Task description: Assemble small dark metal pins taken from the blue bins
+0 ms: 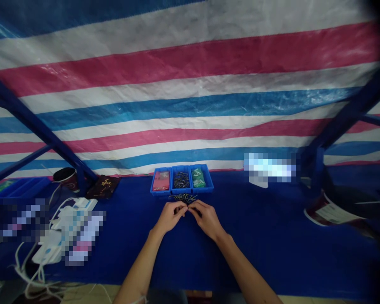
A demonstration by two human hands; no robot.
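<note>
My left hand (174, 214) and my right hand (205, 215) meet over the middle of the blue table, fingertips pinched close together. Whatever lies between the fingertips is too small to make out. Just beyond them is a loose pile of thin dark and brass-coloured pieces that look like screws (184, 196). Behind the pile stand three joined blue bins (161, 193). The left one holds pink packets (161, 180), the middle one dark screw-like pieces (181, 180), and the right one green and white packets (198, 178).
On the left lie white power strips (79, 204) with tangled cables (31, 276), a dark wrapper (104, 186), a cup (66, 179) and more blue bins (28, 188). A dark red tub (332, 211) stands on the right. Blue frame posts (41, 126) rise on both sides before a striped tarp (190, 101).
</note>
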